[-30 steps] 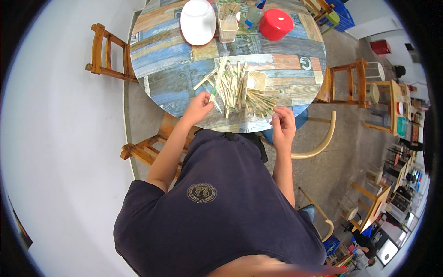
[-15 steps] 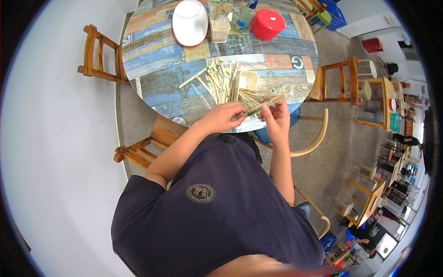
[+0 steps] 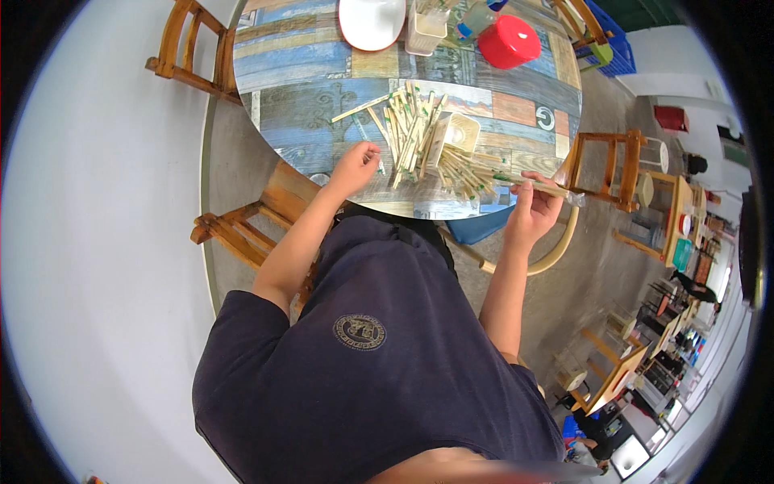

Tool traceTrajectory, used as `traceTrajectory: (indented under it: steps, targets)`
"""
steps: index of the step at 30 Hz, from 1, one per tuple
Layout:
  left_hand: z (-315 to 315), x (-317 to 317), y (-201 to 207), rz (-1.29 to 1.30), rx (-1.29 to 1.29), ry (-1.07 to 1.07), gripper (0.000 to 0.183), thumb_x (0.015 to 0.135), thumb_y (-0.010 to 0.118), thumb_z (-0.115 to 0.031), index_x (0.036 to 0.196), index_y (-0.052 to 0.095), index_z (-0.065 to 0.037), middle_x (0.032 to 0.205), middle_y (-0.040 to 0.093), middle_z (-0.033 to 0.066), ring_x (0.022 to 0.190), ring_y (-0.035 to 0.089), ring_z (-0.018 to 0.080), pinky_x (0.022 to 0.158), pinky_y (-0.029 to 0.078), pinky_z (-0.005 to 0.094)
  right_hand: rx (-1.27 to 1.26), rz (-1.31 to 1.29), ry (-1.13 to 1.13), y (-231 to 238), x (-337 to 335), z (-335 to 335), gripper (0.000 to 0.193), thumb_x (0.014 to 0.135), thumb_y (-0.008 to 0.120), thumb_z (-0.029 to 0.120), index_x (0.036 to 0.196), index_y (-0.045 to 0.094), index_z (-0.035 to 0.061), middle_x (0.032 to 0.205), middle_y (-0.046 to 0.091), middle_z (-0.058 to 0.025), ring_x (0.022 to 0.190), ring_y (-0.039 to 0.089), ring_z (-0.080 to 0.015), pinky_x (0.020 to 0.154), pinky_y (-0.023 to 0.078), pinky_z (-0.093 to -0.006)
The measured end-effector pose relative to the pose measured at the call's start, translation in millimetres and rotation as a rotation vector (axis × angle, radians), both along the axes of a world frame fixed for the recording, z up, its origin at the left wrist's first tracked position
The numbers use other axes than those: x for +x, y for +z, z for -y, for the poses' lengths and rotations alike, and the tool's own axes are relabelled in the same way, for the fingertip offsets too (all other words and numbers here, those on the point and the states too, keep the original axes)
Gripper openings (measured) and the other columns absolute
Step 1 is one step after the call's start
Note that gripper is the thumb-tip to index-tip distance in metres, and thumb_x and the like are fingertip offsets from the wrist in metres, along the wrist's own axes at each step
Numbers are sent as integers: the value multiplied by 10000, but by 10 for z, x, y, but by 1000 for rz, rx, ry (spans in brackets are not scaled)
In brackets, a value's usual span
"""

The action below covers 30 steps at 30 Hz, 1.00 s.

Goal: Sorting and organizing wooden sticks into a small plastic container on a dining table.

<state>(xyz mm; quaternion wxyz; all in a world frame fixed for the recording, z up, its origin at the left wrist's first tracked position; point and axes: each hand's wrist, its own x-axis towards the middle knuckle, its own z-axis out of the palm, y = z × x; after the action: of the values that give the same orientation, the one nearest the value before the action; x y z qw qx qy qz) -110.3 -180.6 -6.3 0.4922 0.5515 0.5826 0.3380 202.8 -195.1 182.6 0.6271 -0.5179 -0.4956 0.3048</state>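
Observation:
My right hand [image 3: 536,211] pinches a packet of wrapped chopsticks [image 3: 542,186] beyond the table's near right edge; its clear plastic end sticks out to the right. My left hand [image 3: 355,169] is over the table's near left, fingers curled closed. A faint see-through strip shows by its fingertips, but what it holds, if anything, I cannot make out. Between my hands lies a loose heap of chopsticks [image 3: 409,133] in clear wrappers with green print. Next to the heap, a cream plastic basket [image 3: 462,131] has more chopsticks [image 3: 470,175] at its near side.
At the far side of the round wood-patterned table [image 3: 310,93] stand a white tray [image 3: 372,22], a cream holder [image 3: 426,34] with sticks, a clear bottle [image 3: 476,20] and a red round container [image 3: 509,42]. Wooden chairs [image 3: 605,173] surround the table. A wall [image 3: 105,242] rises at left.
My hands have moved apart: the left went left, away from the packet, and the right went right, keeping the chopsticks. The view has shifted, so the table things sit further right and higher.

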Motion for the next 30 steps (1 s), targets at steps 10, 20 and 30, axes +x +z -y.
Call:
traceTrajectory:
  steps: [10,20,30]
  targets:
    - [118,-58,-405,-47,-31,51,235,993,642,-176,1160,644,-12,1057,671,134,905,668,224,819,543,362,-571,502,270,-445,-11,-187,348,885,733,43,1219,637,45,1191,697,-71,896,653,-134,759,545,-294]
    - [-269,-82,-374,-504,165,216,484,894,706,-251,1347,580,-134,1471,481,152,1395,403,377,1106,354,542,-350,276,212,-241,124,-13,456,888,773,16,1312,610,45,1277,608,-82,780,551,-57,710,502,-224]
    - [-689,44,-937,-888,-72,13,764,932,636,-456,1587,348,-188,1703,149,182,1571,77,410,1215,102,619,-131,167,-12,-266,310,575,393,886,748,-37,1253,634,43,1327,547,-106,851,627,-123,754,527,-277]
